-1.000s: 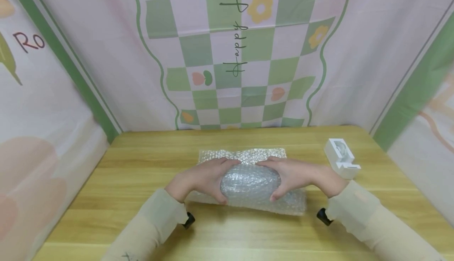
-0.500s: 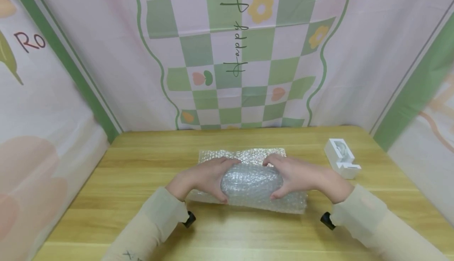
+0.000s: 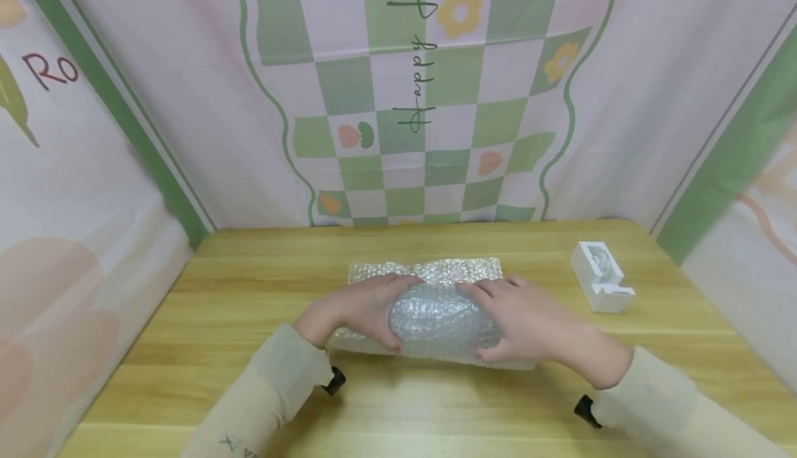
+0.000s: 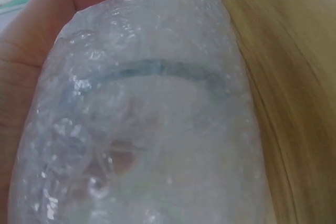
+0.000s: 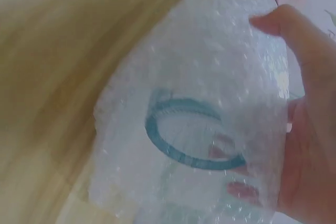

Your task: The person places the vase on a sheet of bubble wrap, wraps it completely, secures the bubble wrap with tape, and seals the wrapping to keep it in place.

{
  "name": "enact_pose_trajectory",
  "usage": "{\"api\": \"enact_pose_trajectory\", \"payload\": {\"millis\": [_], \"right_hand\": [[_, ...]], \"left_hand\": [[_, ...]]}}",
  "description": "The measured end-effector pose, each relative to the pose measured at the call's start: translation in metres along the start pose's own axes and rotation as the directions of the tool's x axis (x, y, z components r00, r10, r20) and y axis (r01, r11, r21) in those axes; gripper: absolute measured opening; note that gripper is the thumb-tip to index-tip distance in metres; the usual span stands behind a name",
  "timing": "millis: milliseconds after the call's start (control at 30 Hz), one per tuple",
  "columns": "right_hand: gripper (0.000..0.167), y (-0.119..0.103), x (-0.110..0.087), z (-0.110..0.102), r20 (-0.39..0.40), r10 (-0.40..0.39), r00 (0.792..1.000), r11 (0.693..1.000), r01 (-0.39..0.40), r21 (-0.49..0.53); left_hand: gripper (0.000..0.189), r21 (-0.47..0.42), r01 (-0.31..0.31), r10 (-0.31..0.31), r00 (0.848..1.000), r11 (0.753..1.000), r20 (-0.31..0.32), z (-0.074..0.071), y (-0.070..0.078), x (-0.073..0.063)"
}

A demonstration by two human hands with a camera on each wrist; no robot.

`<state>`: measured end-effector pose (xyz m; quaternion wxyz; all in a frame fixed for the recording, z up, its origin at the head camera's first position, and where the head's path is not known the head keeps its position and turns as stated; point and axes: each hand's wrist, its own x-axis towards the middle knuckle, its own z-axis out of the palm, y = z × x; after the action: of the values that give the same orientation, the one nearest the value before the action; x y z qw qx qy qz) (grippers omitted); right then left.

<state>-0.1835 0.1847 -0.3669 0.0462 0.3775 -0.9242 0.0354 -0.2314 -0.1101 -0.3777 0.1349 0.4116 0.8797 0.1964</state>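
Gripping the bundle [image 3: 443, 318] at frame centre.
Your left hand [image 3: 358, 310] and right hand [image 3: 529, 319] curl round it (bubble wrap).

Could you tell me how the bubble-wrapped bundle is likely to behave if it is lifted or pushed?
The bubble-wrapped bundle looks rounded, so it may roll when pushed. The wrap is loose, with a flap lying flat behind, so it could slip or unwrap. A ring-edged object shows inside, possibly fragile.
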Motion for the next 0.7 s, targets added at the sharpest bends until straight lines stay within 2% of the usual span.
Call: {"api": "enact_pose_trajectory", "payload": {"millis": [100, 167, 367, 700], "right_hand": [[0.117, -0.003, 0.000, 0.006, -0.016, 0.004, 1.000, 1.000, -0.004, 0.000], [0.122, -0.003, 0.000, 0.009, -0.029, 0.003, 1.000, 1.000, -0.003, 0.000], [0.106, -0.001, 0.000, 0.014, -0.087, -0.007, 0.996, 1.000, 0.008, 0.006], [0.103, 0.004, 0.003, 0.014, -0.101, -0.059, 0.993, 0.998, 0.060, 0.003]], "left_hand": [[0.114, -0.011, 0.009, -0.008, 1.000, 1.000, 0.006, 0.000, 0.000, 0.001], [0.114, -0.018, 0.020, -0.019, 1.000, 1.000, 0.009, -0.001, -0.001, 0.001], [0.114, -0.021, 0.041, -0.041, 0.999, 0.999, 0.019, -0.002, -0.001, 0.002], [0.117, -0.034, 0.068, -0.066, 0.997, 0.997, 0.044, -0.005, 0.002, 0.001]]}}
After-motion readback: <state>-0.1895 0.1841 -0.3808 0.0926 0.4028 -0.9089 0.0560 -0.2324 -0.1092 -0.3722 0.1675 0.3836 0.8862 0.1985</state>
